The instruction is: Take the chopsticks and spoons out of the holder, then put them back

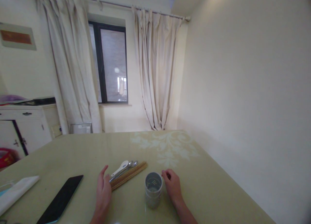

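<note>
My left hand [104,189] rests on its side at the near end of a bundle of brown chopsticks [130,175], its fingers stretched out and thumb apart. Whether it touches the chopsticks I cannot tell. Just behind them lie a white spoon [120,168] and metal spoons [131,165], pointing the same way. A grey cylindrical holder [153,191] with small holes in its bottom stands upright between my hands. To its right my right hand [172,186] lies on the table, fingers curled into a loose fist with nothing visible inside.
The glossy green table [206,191] has a pale floral pattern at its far side. A black tablet or phone [62,198] lies to the left, beside a white packet [18,191]. A wall [255,104] runs along the right edge. Behind are curtains [157,65] and a white cabinet [31,127].
</note>
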`<action>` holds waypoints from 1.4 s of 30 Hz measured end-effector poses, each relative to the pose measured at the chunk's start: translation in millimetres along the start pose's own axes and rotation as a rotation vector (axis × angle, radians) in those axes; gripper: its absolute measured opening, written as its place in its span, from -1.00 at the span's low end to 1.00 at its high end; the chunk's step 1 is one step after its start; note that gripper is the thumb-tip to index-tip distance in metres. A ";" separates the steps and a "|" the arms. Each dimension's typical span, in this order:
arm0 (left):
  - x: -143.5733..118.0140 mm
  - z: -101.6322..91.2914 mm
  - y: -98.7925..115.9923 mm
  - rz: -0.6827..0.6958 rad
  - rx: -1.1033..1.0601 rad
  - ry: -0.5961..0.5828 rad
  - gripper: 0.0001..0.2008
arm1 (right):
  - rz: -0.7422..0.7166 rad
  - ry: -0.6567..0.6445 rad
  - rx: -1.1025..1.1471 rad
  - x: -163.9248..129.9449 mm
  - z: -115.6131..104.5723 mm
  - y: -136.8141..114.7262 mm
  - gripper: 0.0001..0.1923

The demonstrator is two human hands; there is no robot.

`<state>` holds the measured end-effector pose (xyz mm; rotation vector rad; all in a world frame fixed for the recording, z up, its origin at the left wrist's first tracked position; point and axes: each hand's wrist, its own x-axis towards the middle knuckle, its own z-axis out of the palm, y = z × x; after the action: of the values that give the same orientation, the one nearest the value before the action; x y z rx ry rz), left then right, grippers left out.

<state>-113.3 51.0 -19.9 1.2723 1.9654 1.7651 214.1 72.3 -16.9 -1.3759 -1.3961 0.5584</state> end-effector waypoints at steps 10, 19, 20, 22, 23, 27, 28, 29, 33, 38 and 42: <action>-25.4 43.9 60.7 0.401 0.677 -0.323 -0.68 | -0.013 0.040 -0.011 7.8 10.8 -0.3 -0.50; -48.5 56.1 45.8 0.555 0.798 -0.363 -0.63 | -0.060 0.094 -0.029 3.4 3.9 -3.6 -0.48; -48.8 55.9 43.0 0.566 0.801 -0.366 -0.62 | -0.062 0.101 -0.030 3.3 4.4 -4.1 -0.48; -48.4 55.7 38.3 0.564 0.802 -0.374 -0.62 | -0.065 0.115 -0.029 4.0 6.1 -5.8 -0.50; -48.0 55.5 36.4 0.555 0.799 -0.380 -0.63 | -0.067 0.121 -0.028 4.9 7.2 -7.0 -0.50; -48.1 52.8 33.4 0.525 0.798 -0.397 -0.64 | -0.070 0.125 -0.015 11.1 12.7 -13.4 -0.51; -48.4 51.3 33.2 0.523 0.807 -0.398 -0.63 | -0.072 0.122 -0.007 12.7 14.1 -15.2 -0.51; -48.7 49.6 33.0 0.520 0.821 -0.392 -0.63 | -0.074 0.116 0.004 14.0 15.5 -16.8 -0.51; -49.7 43.3 31.7 0.519 0.883 -0.346 -0.64 | -0.085 0.088 0.049 14.3 17.1 -19.7 -0.52; -48.3 43.6 31.7 0.491 0.876 -0.358 -0.62 | -0.083 0.037 0.083 8.9 13.1 -17.1 -0.52; -44.8 44.5 30.5 0.443 0.781 -0.466 -0.66 | -0.078 -0.013 0.095 6.4 12.7 -19.0 -0.53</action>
<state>-43.2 48.4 -21.3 2.2419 2.2434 0.6492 196.2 78.0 -2.5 -1.2383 -1.4097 0.5757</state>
